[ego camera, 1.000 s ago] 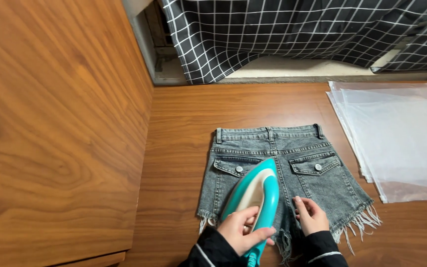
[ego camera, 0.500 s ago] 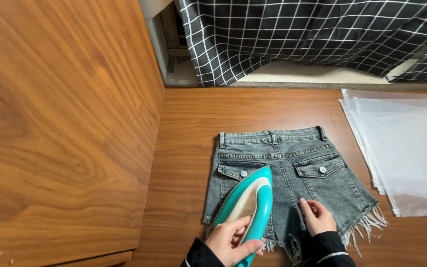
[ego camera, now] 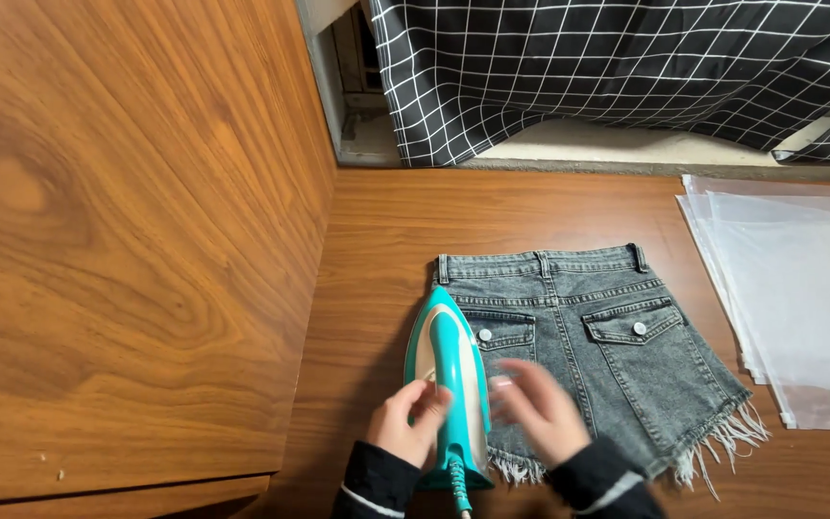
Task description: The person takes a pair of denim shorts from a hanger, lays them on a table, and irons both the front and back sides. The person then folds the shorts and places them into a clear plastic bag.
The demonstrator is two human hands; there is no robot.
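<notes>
A pair of grey denim shorts [ego camera: 607,336] with frayed hems lies flat on the wooden table [ego camera: 492,221], back pockets up. A teal and white iron [ego camera: 449,370] rests on the shorts' left leg, nose pointing away from me. My left hand [ego camera: 407,421] grips the iron's handle near its rear. My right hand [ego camera: 535,408], blurred with motion, hovers just right of the iron over the shorts, fingers spread, holding nothing.
A tall wooden panel [ego camera: 127,240] rises along the left. Clear plastic bags [ego camera: 799,298] lie stacked at the table's right. A black and white checked cloth [ego camera: 626,67] hangs at the back. The iron's cord [ego camera: 458,490] trails toward me.
The iron has shifted left onto the left leg of the shorts. My right hand lifted off the right leg and moved left toward the iron.
</notes>
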